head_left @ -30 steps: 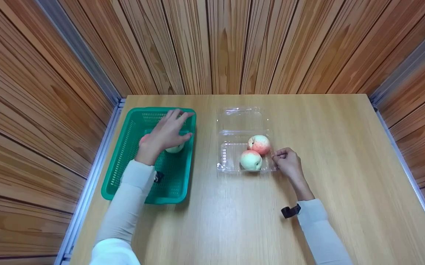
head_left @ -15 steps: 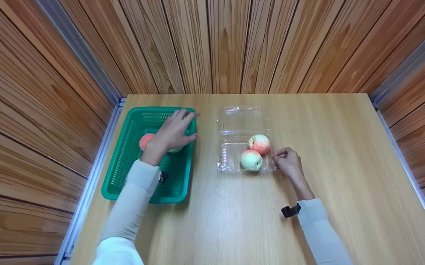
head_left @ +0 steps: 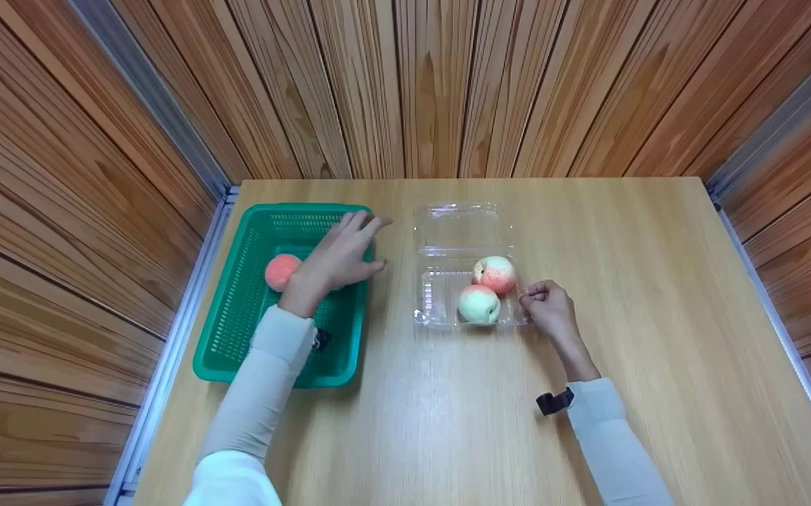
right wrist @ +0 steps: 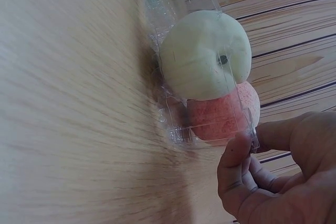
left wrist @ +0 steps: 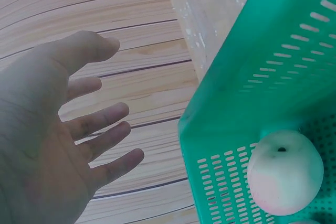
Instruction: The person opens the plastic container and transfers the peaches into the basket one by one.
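Note:
My left hand (head_left: pixel 339 260) hovers over the right side of the green basket (head_left: pixel 209 369), fingers spread and nothing in them. A reddish peach (head_left: pixel 282 273) lies in the basket left of that hand. A pale peach (left wrist: pixel 286 172) also sits in the basket in the left wrist view; the hand hides it from the head view. At the middle of the table, a clear plastic clamshell box (head_left: pixel 437 299) has its lid folded back. Two peaches touch inside it, one redder (head_left: pixel 495 275), one paler (head_left: pixel 479 304). My right hand (head_left: pixel 549 309) pinches the box's right rim between thumb and finger.
The wooden table (head_left: pixel 658 316) extends right of the box and in front of it. Wood-plank walls (head_left: pixel 433 91) rise behind and at both sides. A small black camera (head_left: pixel 554 403) is strapped at my right wrist.
My left hand has shifted right across the basket toward its right rim, uncovering more of the reddish peach and covering the pale one. The right hand and the box have stayed put.

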{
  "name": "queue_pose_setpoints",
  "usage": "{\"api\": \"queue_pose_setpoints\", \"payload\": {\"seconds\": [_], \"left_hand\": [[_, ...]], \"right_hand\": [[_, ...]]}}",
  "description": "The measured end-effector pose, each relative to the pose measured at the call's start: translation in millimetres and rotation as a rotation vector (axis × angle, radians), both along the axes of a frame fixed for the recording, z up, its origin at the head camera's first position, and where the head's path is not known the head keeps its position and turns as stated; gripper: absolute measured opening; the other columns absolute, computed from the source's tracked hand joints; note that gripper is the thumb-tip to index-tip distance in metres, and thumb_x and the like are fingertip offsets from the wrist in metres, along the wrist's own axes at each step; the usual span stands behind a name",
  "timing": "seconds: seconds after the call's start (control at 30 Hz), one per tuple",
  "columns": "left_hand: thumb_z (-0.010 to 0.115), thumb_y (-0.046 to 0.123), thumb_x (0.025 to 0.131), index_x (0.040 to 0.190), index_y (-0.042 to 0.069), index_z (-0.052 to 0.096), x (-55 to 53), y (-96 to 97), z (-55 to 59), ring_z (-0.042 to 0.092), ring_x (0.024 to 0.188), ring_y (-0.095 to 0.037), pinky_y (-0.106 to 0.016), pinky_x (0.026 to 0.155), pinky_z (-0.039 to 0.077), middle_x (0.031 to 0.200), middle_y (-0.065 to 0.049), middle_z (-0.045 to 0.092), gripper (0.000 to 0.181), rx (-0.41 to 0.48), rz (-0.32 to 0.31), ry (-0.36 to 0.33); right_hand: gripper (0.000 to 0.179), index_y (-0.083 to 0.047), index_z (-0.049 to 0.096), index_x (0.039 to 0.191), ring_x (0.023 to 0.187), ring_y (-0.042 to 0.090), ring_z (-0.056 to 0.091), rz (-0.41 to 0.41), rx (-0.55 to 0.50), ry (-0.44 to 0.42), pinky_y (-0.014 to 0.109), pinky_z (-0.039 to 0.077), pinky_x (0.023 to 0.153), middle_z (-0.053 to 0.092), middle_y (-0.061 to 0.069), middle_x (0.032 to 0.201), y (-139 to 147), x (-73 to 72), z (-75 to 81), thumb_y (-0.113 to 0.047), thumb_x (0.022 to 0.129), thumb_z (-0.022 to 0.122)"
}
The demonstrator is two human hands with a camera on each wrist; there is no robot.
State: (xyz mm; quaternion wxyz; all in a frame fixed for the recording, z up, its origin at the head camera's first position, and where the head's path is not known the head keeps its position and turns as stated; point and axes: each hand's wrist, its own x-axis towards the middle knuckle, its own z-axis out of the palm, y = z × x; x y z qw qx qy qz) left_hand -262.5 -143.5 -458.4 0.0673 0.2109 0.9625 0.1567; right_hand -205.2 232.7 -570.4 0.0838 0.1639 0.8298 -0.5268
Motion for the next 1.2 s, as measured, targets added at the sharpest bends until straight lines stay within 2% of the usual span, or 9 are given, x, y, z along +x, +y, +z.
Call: {"api": "queue_pose_setpoints", "payload": {"seconds": [0.33,0.53,0.83,1.03,1.2], "left_hand": [[0.077,0.034,0.098,0.159,0.022,0.046,-1.1,11.9,-1.6,0.044,0.144,-0.032,-0.058,0.126,0.037,0.155,-0.011,0.049,0.069,0.033,-0.016,-0.006],[0.076,0.034,0.098,0.158,0.022,0.047,-1.8,19.3,-3.1,0.046,0.141,-0.031,-0.056,0.124,0.04,0.153,-0.01,0.05,0.068,0.039,-0.025,-0.018],[0.075,0.034,0.099,0.158,0.021,0.047,-1.8,29.5,-6.4,0.047,0.139,-0.031,-0.052,0.119,0.045,0.151,-0.011,0.051,0.067,0.051,-0.047,-0.006],[0.074,0.035,0.099,0.159,0.02,0.047,-2.6,34.9,-8.4,0.047,0.14,-0.03,-0.051,0.12,0.044,0.15,-0.01,0.052,0.068,0.047,-0.062,-0.005],[0.075,0.036,0.099,0.159,0.021,0.047,-2.7,39.7,-9.5,0.045,0.143,-0.03,-0.049,0.121,0.044,0.153,-0.011,0.051,0.068,0.052,-0.059,-0.016]], "right_hand": [[0.02,0.005,0.06,0.116,0.069,0.009,0.06,-0.005,0.0,-0.003,0.024,0.057,0.061,0.061,0.003,0.09,1,-0.9,-0.4,-0.006,0.1,0.065],[0.021,0.005,0.06,0.116,0.07,0.008,0.06,-0.009,0.011,-0.006,0.021,0.053,0.059,0.061,0.004,0.091,0,-0.8,0.3,-0.007,0.1,0.065],[0.021,0.005,0.06,0.116,0.07,0.008,0.061,-0.005,-0.003,-0.01,0.023,0.055,0.06,0.062,0.003,0.09,-1,0.0,1.3,-0.006,0.1,0.065],[0.02,0.006,0.061,0.116,0.072,0.012,0.064,-0.004,-0.01,0.004,0.026,0.059,0.062,0.064,0.004,0.091,-1,-0.2,0.2,-0.004,0.099,0.065],[0.02,0.006,0.061,0.115,0.071,0.011,0.064,-0.009,-0.01,0.003,0.025,0.057,0.061,0.065,0.004,0.09,0,-0.8,-0.4,-0.004,0.099,0.064]]}}
